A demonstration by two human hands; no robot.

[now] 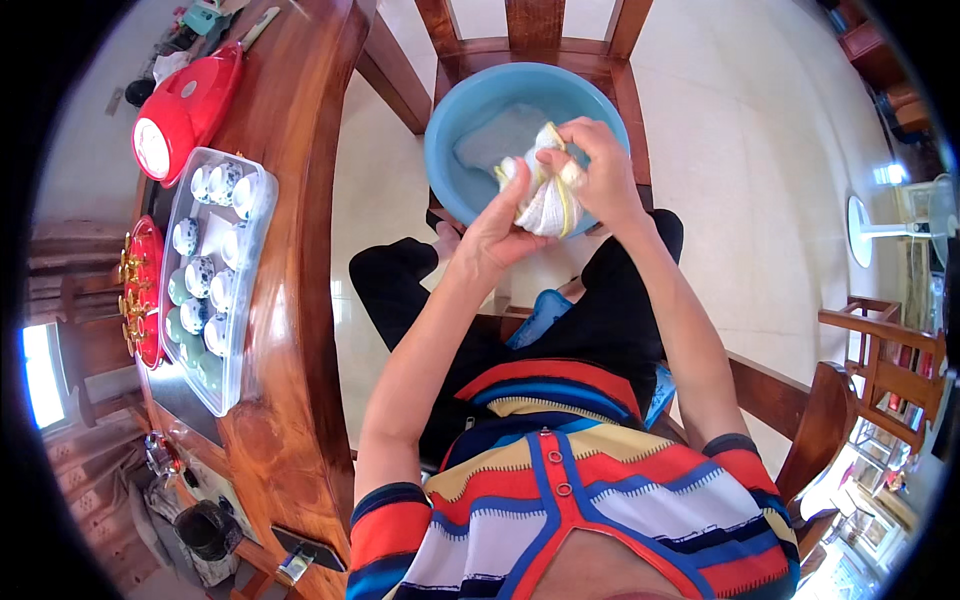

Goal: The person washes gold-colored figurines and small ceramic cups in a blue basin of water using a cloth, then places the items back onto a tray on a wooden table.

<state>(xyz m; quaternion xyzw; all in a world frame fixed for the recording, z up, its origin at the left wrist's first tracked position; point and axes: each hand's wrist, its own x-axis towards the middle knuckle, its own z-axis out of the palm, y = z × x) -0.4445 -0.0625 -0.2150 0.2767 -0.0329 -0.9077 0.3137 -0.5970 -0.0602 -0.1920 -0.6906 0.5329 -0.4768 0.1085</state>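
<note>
Both my hands hold a white cloth with yellow edging over the near side of a blue plastic basin. My left hand cups it from below and the left, thumb up along its side. With bent fingers, my right hand grips its upper right part. A small cup could be wrapped inside, but the cloth hides whatever it covers. Soapy-looking, cloudy water lies in the basin, which rests on the seat of a wooden chair.
At my left runs a wooden table. On it stand a clear plastic tray with several blue-and-white cups and green cups, a red lidded container, a red tray and a phone near the edge.
</note>
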